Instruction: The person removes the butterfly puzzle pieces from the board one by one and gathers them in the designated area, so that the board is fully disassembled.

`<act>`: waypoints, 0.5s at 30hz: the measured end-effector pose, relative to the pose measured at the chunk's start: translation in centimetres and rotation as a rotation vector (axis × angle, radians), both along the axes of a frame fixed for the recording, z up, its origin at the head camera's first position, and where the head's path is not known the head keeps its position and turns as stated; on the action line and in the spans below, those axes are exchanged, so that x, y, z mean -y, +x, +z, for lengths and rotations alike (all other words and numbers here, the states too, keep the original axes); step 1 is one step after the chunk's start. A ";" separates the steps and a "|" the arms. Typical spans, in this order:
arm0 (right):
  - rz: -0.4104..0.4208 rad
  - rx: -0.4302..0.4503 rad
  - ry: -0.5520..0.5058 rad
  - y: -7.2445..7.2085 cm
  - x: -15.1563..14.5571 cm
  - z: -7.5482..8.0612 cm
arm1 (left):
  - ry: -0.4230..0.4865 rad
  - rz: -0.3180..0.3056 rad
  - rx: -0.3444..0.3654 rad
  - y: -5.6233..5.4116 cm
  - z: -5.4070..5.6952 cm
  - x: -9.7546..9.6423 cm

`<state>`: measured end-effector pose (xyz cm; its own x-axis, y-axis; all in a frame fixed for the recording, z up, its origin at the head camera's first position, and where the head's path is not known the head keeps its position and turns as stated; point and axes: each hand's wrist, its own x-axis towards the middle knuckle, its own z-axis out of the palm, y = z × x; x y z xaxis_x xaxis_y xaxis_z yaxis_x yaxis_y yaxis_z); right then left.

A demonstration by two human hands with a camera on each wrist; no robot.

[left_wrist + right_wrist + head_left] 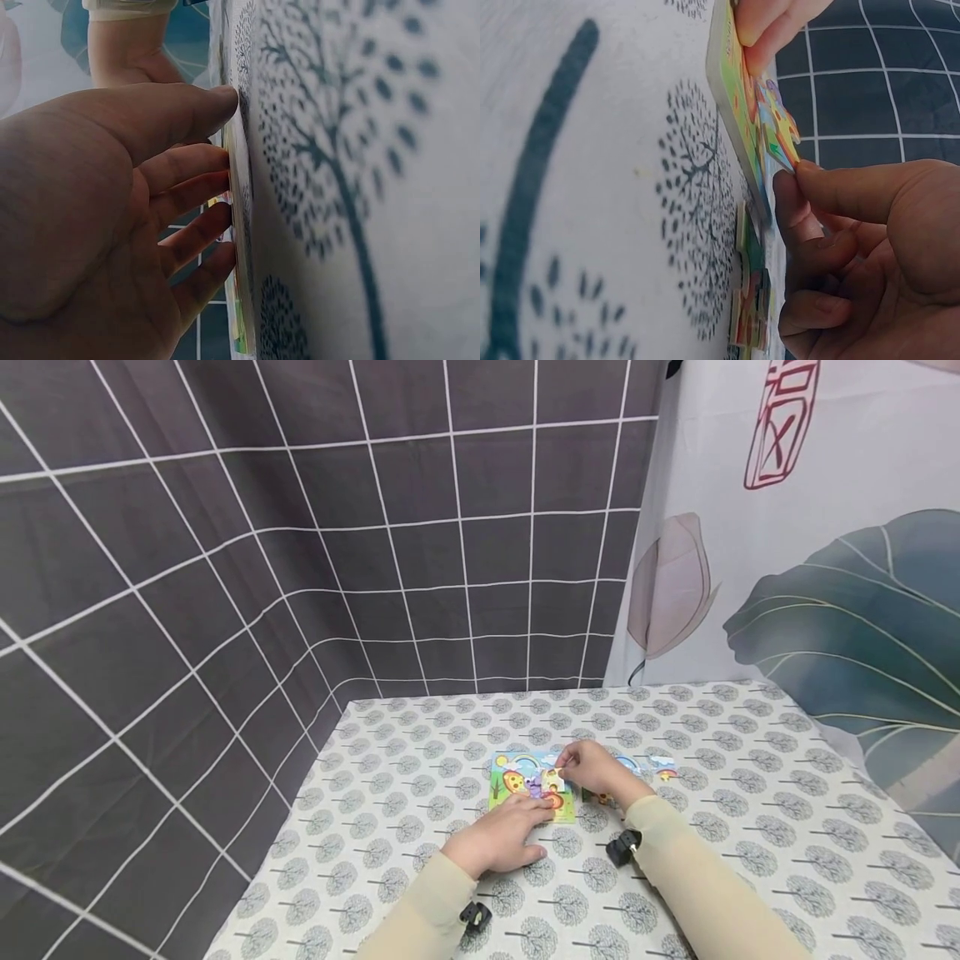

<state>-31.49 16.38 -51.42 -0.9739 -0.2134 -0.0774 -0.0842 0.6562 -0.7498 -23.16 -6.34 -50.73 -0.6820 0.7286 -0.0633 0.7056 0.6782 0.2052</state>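
Observation:
A flat, colourful picture puzzle board (564, 816), with a rainbow and cartoon figures, lies on the cloth near the middle of the head view. My right hand (597, 770) pinches a jigsaw puzzle piece (781, 129) between thumb and forefinger. That piece is held tilted, just over the board's right half. My left hand (506, 837) rests its fingertips on the board's lower edge, fingers extended and thumb apart on the cloth side. In the left wrist view the board shows edge-on beyond the fingers (196, 234).
Loose puzzle pieces (751, 311) lie right of the board, partly hidden by my right hand in the head view. Another piece (664, 773) sits farther right. A tree-print cloth (405, 760) covers the table; a dark gridded curtain (420, 560) hangs behind.

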 end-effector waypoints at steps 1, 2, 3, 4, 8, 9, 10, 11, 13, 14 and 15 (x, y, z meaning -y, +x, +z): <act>0.002 -0.002 -0.007 0.0 -0.1 0.0 | 0.001 0.001 0.001 0.0 0.0 0.0; 0.002 -0.003 -0.013 0.1 -0.1 0.1 | 0.004 0.003 0.004 0.0 0.1 0.0; 0.007 -0.008 -0.015 0.1 -0.2 0.1 | 0.007 0.005 0.007 0.0 0.1 0.0; 0.008 -0.010 -0.018 0.2 -0.3 0.1 | 0.009 0.006 0.010 0.0 0.1 0.0; 0.005 -0.006 -0.030 0.3 -0.9 0.1 | 0.017 0.008 0.017 0.0 0.1 0.1; 0.006 -0.004 -0.034 0.4 -1.0 0.1 | 0.017 0.007 0.017 0.0 0.1 0.1; 0.003 -0.002 -0.039 0.5 -1.2 0.2 | 0.019 0.007 0.016 0.1 0.1 0.1; 0.003 -0.003 -0.044 0.6 -1.4 0.2 | 0.021 0.006 0.016 0.1 0.0 0.1; 0.000 0.002 -0.058 0.9 -1.7 0.3 | 0.021 0.005 0.014 0.1 0.0 0.2; 0.000 0.005 -0.066 1.1 -1.8 0.4 | 0.021 0.004 0.012 0.2 0.0 0.2; -0.002 0.007 -0.073 1.3 -2.0 0.5 | 0.021 0.003 0.011 0.2 0.0 0.2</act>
<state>-30.23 18.35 -50.95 -0.9737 -0.2172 -0.0682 -0.0780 0.5999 -0.7963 -22.98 -6.53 -50.72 -0.6838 0.7275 -0.0553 0.7009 0.6761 0.2272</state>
